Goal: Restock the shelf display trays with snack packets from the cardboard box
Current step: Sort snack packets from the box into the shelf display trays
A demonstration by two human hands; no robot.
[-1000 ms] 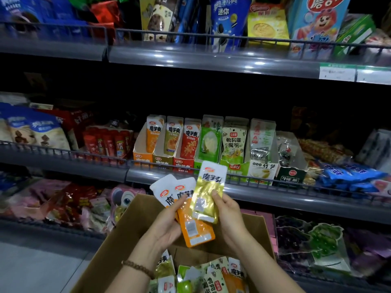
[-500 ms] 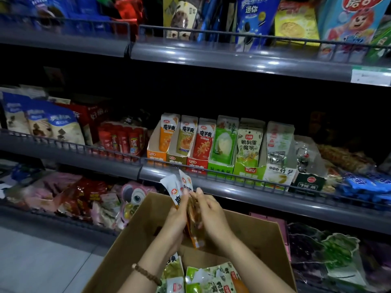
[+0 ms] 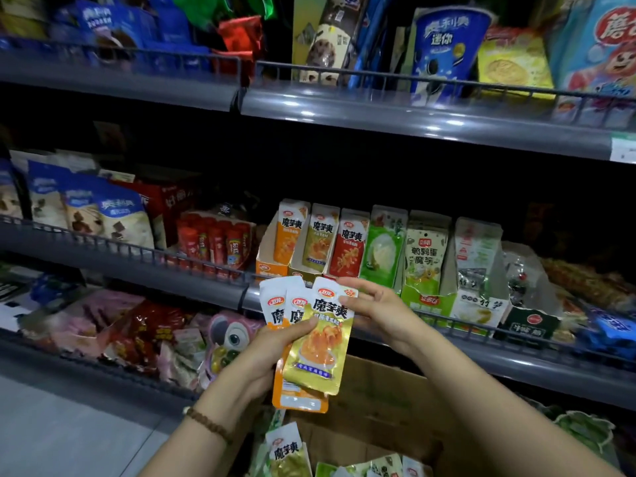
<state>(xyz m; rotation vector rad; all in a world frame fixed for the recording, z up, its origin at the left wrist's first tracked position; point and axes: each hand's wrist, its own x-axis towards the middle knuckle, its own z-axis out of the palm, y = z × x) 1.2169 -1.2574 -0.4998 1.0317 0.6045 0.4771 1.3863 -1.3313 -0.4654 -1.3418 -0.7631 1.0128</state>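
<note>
Low on the left, a bead bracelet (image 3: 206,425) is worn on the wrist of the left hand (image 3: 272,346). A small fan of packets is gripped by this hand, with the thumb pressed across the fronts so none can slip. Two orange packets (image 3: 292,390) are kept at the back, most likely so that the same kind is put away together. A yellow packet (image 3: 321,349) is laid on top, face out, so its picture can be matched. Its top corner seems to be pinched by the right hand (image 3: 382,315), probably so it can be pulled off alone. Under both hands, the cardboard box (image 3: 389,404) is left open, and spare packets (image 3: 289,452) are seen inside, so much is left to do. Just behind the hands, the display trays (image 3: 426,302) are lined up on the shelf (image 3: 516,359), each with its own colour. Yellow ones are stood in the second tray, so this packet is likely meant for it.
</note>
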